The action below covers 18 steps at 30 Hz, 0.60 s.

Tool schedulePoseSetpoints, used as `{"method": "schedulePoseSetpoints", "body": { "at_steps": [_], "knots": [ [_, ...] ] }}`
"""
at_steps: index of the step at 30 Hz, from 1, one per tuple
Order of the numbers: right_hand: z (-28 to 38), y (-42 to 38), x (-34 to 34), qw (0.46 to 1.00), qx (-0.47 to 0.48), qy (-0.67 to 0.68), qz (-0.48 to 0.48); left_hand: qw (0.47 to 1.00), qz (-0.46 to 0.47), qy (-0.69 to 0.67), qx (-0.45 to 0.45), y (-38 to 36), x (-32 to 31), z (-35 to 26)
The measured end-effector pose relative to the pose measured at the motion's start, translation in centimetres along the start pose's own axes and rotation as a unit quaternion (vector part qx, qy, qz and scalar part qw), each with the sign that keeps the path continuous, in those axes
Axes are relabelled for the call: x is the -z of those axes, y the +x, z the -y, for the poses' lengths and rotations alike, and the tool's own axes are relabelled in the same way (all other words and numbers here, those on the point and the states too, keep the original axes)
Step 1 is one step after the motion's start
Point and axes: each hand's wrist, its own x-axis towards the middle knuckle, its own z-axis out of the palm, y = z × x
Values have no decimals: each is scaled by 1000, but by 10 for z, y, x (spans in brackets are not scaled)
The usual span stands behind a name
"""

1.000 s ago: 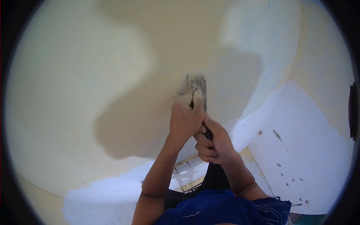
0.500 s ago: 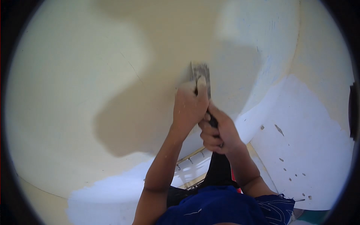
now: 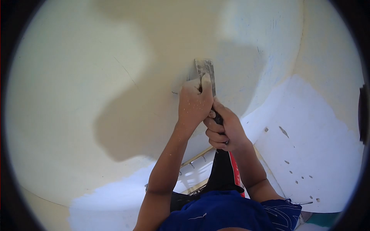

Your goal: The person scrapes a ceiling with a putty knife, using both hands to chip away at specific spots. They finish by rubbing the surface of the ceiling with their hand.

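Two hands on one scraper [image 3: 205, 66], head view: my right hand [image 3: 233, 129] is wrapped round its dark handle [image 3: 218, 118]; my left hand [image 3: 194, 102] grips farther up, thumb [image 3: 206, 81] along the blade [image 3: 200, 62]. Scraper mid-scene, tip pointing far, over the pale wall [image 3: 69, 77]; can't tell if it touches. Whitish specks on left hand. Shadow [image 3: 131, 127] to the left, hook rail [image 3: 197, 158] nearer, blue shirt [image 3: 227, 211] nearest, pitted white section [image 3: 312, 142] right.

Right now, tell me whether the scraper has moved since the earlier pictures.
Yes: judged against the long thin dark line on the pale surface, the scraper has shifted toward the picture's upper right, farther from that line.
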Motion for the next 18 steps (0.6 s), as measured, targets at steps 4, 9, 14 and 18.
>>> {"method": "schedulePoseSetpoints", "body": {
  "at_steps": [4, 9, 14, 18],
  "knots": [
    [-3, -6, 3, 1000, 2, 11, 7, 999, 3, -23, 49, -6, -5, -2],
    [-18, -5, 12, 999, -30, 17, -12, 1000, 3, 1, 4, -16, -7, 20],
    [8, -3, 3, 1000, 0, 30, -6, 999, 19, -15, 22, 5, -8, -10],
    [-5, -3, 2, 999, 11, 42, -14, 999, 35, -19, 34, 2, -6, -4]
  ]
}}
